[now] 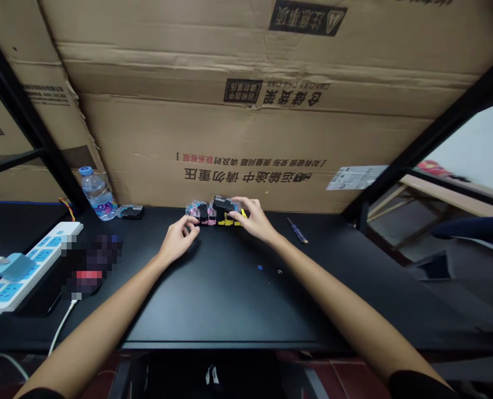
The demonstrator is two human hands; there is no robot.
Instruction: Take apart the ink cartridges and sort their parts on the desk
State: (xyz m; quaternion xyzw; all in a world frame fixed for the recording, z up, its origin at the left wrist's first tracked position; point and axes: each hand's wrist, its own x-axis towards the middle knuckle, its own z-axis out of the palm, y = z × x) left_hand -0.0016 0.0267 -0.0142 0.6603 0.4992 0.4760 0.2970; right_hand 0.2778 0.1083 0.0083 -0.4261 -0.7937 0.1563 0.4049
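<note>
While both bare arms reach across the dark counter [213, 299], the right hand [252, 219] has its thumb and forefinger spread moderately apart, pinching the right end of a small black block [222, 204]. That block sits tilted just beyond the thumb tip, and right below those fingers lies a row of little yellow pieces [229, 220], partly covered by the hand. The left hand [180, 238] is loosely curled, its fingers a little parted and their tips right at the near edge of some pink pieces [205, 221]; from where I stand I can't tell whether they grip anything. Just past those left fingertips is a clear-wrapped bundle [195, 209] with a black part beside it. Farther out to the left of the left fingers, another black item [131, 212] rests next to a water bottle [99, 194], and well apart from them, nearer the person, are a white power strip [34, 266] and a blurred-out dark device. To the right of the right fingers a slim blue tool [297, 230] lies alone, and nearer the person than those fingers is a small blue disc [260, 267]. Directly behind both sets of fingers stands a tall cardboard sheet [250, 127].
</note>
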